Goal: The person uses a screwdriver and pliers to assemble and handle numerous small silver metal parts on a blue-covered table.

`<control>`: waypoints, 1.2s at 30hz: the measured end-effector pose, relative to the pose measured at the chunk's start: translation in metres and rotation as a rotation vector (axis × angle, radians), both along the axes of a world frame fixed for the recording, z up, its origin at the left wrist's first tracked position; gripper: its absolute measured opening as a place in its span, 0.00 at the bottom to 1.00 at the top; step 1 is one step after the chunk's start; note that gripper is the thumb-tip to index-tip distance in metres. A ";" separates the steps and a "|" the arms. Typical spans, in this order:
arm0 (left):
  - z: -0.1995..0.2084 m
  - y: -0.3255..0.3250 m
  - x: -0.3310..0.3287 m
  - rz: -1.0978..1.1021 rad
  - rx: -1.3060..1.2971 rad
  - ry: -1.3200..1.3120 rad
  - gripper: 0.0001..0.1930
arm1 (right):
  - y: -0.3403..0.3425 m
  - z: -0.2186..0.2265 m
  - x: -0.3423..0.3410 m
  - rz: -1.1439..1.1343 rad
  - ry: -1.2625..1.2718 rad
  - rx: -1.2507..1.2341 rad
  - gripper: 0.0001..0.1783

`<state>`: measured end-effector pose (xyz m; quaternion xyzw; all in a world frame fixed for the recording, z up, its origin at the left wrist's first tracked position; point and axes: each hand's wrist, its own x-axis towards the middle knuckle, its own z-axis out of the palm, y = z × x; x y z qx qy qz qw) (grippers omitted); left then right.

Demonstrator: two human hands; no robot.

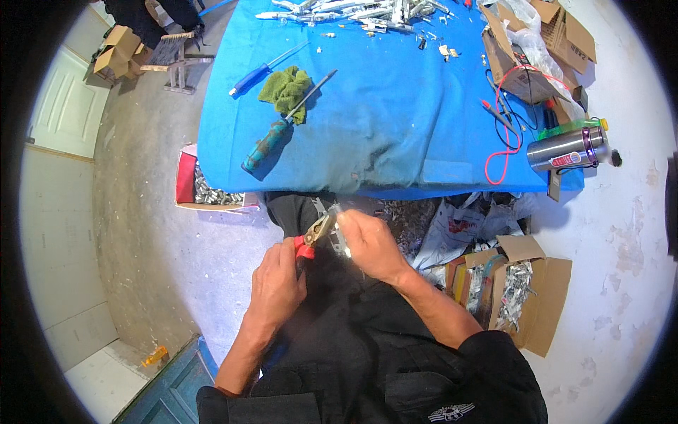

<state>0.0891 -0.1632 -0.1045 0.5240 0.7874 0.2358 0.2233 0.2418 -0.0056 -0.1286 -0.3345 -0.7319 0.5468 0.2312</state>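
My left hand (275,286) is closed around the red handles of a pair of pliers (305,249) over my lap. The worn brass-coloured jaws reach up to a silvery metal part (340,244), which my right hand (371,244) pinches. Whether the jaws bite on the part cannot be made out, since my right thumb partly covers that spot. Beyond my hands, on the blue cloth-covered table (395,141), lie a large screwdriver with a worn teal handle (266,145), a crumpled green rag (282,86) and a slimmer blue-handled screwdriver (251,80).
Silvery metal parts (381,14) are heaped at the table's far edge. To the right are test leads (505,131), a steel flask (561,150) and cardboard boxes. A box of small metal pieces (219,198) stands at left; an open carton of scraps (519,290) sits low right.
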 end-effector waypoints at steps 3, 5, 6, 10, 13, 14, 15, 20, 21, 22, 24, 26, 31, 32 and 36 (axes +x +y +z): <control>0.003 0.001 -0.001 -0.029 0.052 -0.133 0.31 | 0.001 0.010 0.003 -0.005 -0.003 0.027 0.20; 0.004 0.001 -0.002 -0.051 0.079 -0.197 0.31 | 0.003 0.013 0.008 0.017 -0.007 0.011 0.20; 0.005 0.001 -0.002 -0.059 0.079 -0.192 0.31 | 0.002 0.012 0.007 0.010 0.015 0.002 0.20; 0.002 -0.002 -0.001 -0.016 0.021 -0.040 0.30 | 0.001 0.000 0.002 0.024 0.079 -0.094 0.21; -0.001 -0.006 -0.001 -0.004 0.050 0.048 0.30 | -0.004 0.003 0.000 0.014 0.015 -0.042 0.22; -0.001 -0.006 -0.002 -0.020 0.065 0.001 0.30 | -0.005 0.005 0.000 0.000 -0.023 0.003 0.23; 0.000 -0.006 -0.004 -0.037 0.080 -0.046 0.30 | -0.004 0.004 0.000 0.007 0.024 -0.022 0.22; 0.011 -0.004 -0.008 -0.067 0.049 -0.174 0.29 | -0.004 0.000 0.003 0.025 0.117 -0.090 0.21; 0.013 -0.004 -0.007 -0.063 0.042 -0.149 0.29 | -0.003 0.002 0.003 0.028 0.110 -0.078 0.21; 0.014 -0.003 -0.006 -0.060 0.032 -0.129 0.29 | -0.004 0.005 0.003 0.029 0.098 -0.070 0.21; 0.018 -0.002 -0.001 -0.038 0.003 -0.105 0.27 | -0.004 0.006 0.003 0.027 0.081 -0.056 0.20; 0.021 0.001 -0.002 -0.051 -0.024 -0.079 0.27 | -0.001 0.007 0.001 0.016 0.076 -0.041 0.20; 0.024 -0.001 -0.004 -0.103 -0.014 -0.042 0.29 | 0.003 0.012 0.001 0.043 0.035 0.069 0.17; 0.024 -0.001 -0.004 -0.098 -0.036 -0.050 0.29 | 0.004 0.013 0.000 0.050 0.031 0.089 0.16; 0.025 0.000 -0.005 -0.093 -0.088 -0.091 0.29 | 0.006 0.008 0.000 0.062 0.022 0.187 0.14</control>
